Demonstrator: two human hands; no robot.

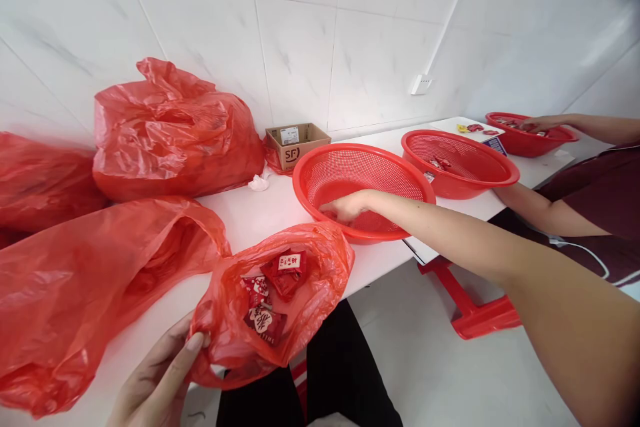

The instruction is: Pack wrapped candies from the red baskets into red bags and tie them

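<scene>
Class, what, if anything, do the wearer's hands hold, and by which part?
Left hand: open red bag, by its edge. Right hand, inside the basket: cannot tell.

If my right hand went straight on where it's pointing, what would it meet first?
Probably the left inner side of the red perforated basket that your right hand reaches into, though depth is unclear and they may already touch.

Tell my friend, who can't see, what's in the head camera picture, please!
Someone's left hand grips the edge of an open red plastic bag holding small red packets, while their right hand reaches into a red basket. Another person reaches into the farthest basket.
</scene>
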